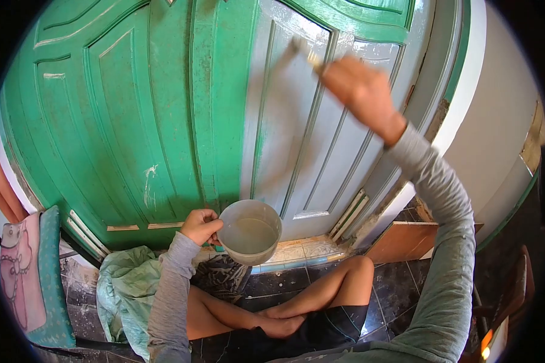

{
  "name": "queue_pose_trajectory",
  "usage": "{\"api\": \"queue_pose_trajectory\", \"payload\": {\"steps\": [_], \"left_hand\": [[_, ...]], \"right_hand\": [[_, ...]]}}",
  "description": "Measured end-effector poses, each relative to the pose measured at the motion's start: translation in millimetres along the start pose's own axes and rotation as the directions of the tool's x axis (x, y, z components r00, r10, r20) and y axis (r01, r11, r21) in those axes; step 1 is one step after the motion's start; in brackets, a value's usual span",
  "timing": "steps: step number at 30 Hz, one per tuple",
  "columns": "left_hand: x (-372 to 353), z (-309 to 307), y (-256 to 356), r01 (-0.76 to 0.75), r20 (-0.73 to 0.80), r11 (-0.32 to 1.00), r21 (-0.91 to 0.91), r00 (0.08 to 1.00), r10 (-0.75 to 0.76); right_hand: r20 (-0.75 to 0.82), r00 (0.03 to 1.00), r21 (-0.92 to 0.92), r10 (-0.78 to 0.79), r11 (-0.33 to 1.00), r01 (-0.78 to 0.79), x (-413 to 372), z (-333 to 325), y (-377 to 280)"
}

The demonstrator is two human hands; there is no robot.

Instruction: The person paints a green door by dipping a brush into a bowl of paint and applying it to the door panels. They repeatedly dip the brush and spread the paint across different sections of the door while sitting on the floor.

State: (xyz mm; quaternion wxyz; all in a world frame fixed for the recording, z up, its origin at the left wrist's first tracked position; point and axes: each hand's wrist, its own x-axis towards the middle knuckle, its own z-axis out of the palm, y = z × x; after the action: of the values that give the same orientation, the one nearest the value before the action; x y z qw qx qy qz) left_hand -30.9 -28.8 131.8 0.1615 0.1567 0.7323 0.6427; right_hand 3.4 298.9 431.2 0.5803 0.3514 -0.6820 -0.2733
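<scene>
My left hand [202, 228] is closed on the rim of a round metal pot [252, 259], holding it up in front of the door with its opening facing me. Greyish liquid paint [249, 235] lies inside. High up, my right hand [364, 92] grips the handle of a paintbrush [312, 59]. Its blurred bristles overlap the upper part of the right door leaf [284, 142], which is mostly coated grey, with green still showing at its top and left side. The left door leaf [124, 127] is green, with pale scuffs.
My crossed legs [339, 284] rest on a dark tiled floor [381, 281] with paint specks. Crumpled light green cloth [124, 284] lies at my left, beside a pink and teal patterned cloth [33, 272]. A brown board [402, 242] leans at the right doorway.
</scene>
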Motion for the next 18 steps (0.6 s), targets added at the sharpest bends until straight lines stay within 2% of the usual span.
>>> {"api": "queue_pose_trajectory", "payload": {"steps": [2, 5, 7, 9, 10, 12, 15, 16, 18], "left_hand": [[-1, 1, 0, 0.012, 0.003, 1.0, -0.014, 1.0, -0.012], [-6, 3, 4, 0.024, -0.014, 1.0, -0.019, 1.0, -0.025], [-6, 4, 4, 0.031, -0.016, 0.999, -0.014, 0.999, -0.031], [-3, 1, 3, 0.036, -0.002, 0.999, 0.0, 0.999, -0.036], [-2, 2, 2, 0.028, -0.006, 1.0, 0.004, 1.0, -0.028], [1, 2, 1, 0.006, -0.02, 1.0, 0.012, 1.0, -0.006], [0, 4, 0, 0.006, -0.019, 1.0, -0.019, 1.0, -0.006], [0, 4, -1, 0.008, -0.017, 1.0, -0.017, 1.0, -0.009], [-2, 2, -3, 0.018, -0.013, 1.0, -0.005, 1.0, -0.018]], "right_hand": [[0.177, 0.972, 0.174, -0.154, 0.977, 0.123, -30, 11, -43], [0.348, 0.921, 0.467, -0.176, 0.884, -0.008, -30, -2, -55], [0.248, 0.968, 0.541, -0.026, 0.833, -0.117, -15, -3, -26], [0.153, 0.977, 0.39, 0.148, 0.9, -0.198, 1, -4, 17], [0.114, 0.964, 0.423, 0.241, 0.866, -0.266, 9, -4, 36], [-0.039, 0.979, 0.269, 0.199, 0.946, -0.181, 19, -4, 54], [-0.167, 0.983, -0.047, 0.081, 0.995, -0.09, 9, -6, 29], [-0.145, 0.986, -0.062, 0.086, 0.993, -0.096, -1, -5, 16], [0.038, 0.999, 0.055, -0.005, 0.998, 0.003, -20, 2, -15]]}}
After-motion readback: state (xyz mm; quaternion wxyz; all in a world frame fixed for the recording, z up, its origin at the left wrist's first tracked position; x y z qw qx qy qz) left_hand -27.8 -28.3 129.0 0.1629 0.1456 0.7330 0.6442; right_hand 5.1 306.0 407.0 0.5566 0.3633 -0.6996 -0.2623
